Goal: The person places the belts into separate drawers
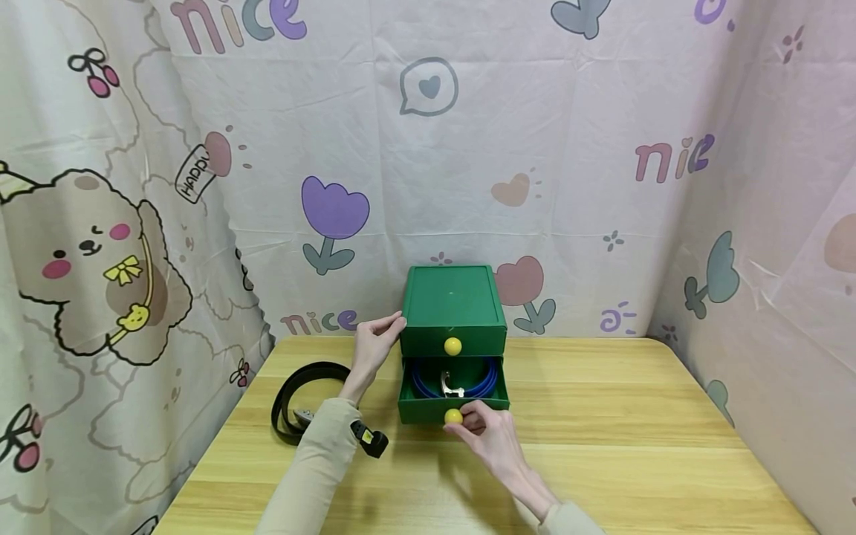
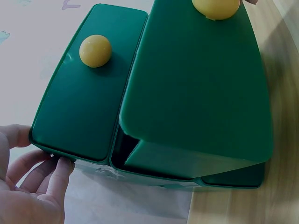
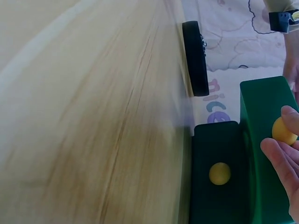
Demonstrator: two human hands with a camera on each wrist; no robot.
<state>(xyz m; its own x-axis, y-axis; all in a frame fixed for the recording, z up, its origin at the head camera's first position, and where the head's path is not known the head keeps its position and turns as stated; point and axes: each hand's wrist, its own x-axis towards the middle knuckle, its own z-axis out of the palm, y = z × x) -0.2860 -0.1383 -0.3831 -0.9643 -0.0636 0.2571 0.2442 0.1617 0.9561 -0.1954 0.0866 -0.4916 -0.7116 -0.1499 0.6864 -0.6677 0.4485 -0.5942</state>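
Wooden table, 1 cabinet (patterned cloth behind)

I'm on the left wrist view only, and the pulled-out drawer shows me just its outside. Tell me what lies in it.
Observer: The head view shows a coiled blue belt with a metal buckle inside the pulled-out drawer.
Operator: That drawer blocks the face of the bottom drawer for me. Report what is on it.
Observer: A round yellow knob, seen in the right wrist view.
Operator: Now tell me what lies on the table, off to the left of the green cabinet.
Observer: In the head view, a coiled black belt is there, partly hidden behind the left arm.
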